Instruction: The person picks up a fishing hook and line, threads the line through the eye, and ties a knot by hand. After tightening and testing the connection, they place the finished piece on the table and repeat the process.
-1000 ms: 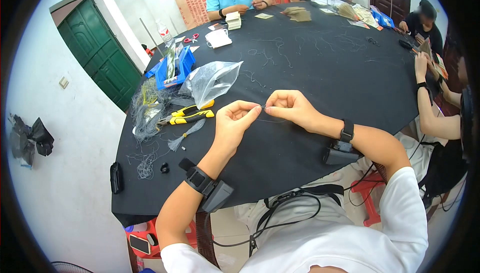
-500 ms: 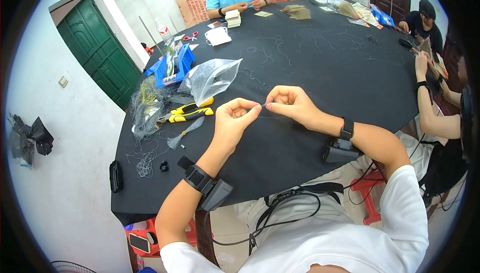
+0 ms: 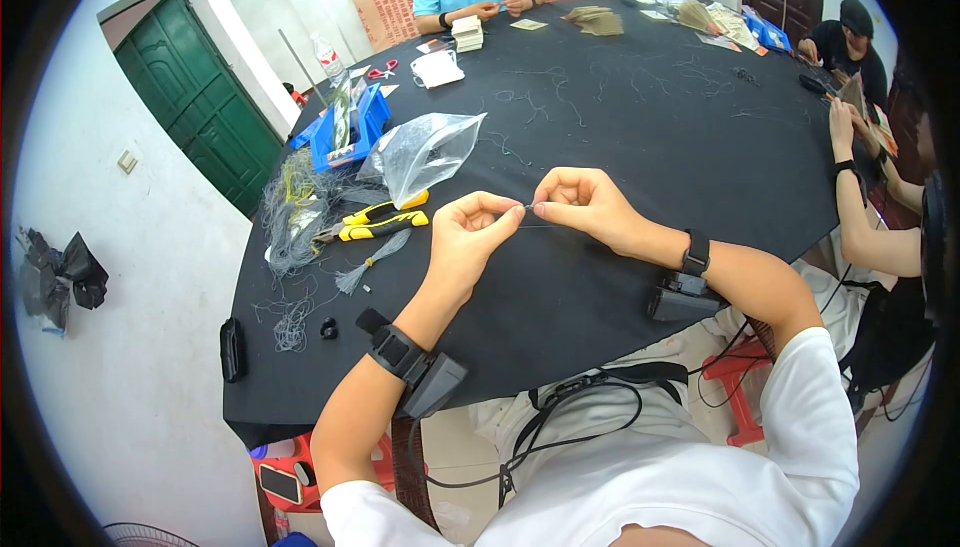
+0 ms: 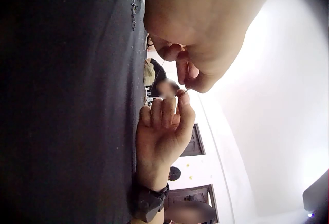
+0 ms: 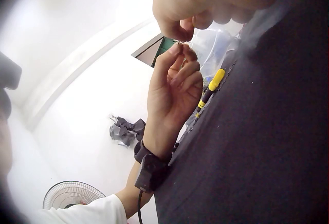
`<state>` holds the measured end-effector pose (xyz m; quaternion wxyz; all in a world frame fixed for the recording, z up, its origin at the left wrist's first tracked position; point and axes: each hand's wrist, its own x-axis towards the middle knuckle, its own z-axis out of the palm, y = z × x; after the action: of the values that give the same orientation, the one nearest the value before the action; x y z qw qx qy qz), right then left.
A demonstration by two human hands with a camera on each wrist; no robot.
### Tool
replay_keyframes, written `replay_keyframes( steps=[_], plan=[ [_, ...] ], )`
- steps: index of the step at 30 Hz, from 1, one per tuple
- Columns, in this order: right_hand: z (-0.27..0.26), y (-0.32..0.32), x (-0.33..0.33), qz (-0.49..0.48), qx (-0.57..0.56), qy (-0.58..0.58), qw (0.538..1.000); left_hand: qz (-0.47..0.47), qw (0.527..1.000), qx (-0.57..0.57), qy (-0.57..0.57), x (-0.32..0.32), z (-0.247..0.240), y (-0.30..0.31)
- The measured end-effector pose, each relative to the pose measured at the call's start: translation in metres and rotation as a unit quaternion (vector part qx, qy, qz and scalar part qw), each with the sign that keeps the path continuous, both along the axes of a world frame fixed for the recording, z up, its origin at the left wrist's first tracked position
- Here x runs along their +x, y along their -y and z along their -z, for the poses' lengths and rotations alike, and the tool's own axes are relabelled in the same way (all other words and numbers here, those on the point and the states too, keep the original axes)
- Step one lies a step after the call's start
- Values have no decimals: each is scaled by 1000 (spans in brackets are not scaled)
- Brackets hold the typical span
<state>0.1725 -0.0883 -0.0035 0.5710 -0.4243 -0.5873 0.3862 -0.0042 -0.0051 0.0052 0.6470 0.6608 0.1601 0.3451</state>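
My left hand pinches a thin grey thread between thumb and forefinger. Facing it, my right hand pinches the same thread a short way off, its other fingers curled in. Both hands are held over the black-covered table. In the left wrist view a short dark bit of thread shows between the two sets of fingertips. The right wrist view has my left hand below my right hand, tips almost meeting. A fine strand hangs just under the fingers in the head view.
Left of my hands lie yellow-black pliers, a tied thread bundle and a tangled thread heap. Beyond them are a clear plastic bag and a blue bin. Other people sit around the table; loose threads lie across it.
My right hand has shifted slightly up and away from the left, so a small gap with thread shows between the fingertips. The left hand has risen only slightly.
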Motion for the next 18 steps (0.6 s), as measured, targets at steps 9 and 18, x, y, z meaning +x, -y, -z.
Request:
replay_keyframes(
  steps=[9,18],
  plan=[
    [-3,2,-2,-6,-12,14,1000,-7,1000,17,-10,0,4,-1],
    [0,0,-1,-12,-17,12,1000,1,999,34,-18,-2,4,-5]
  ],
)
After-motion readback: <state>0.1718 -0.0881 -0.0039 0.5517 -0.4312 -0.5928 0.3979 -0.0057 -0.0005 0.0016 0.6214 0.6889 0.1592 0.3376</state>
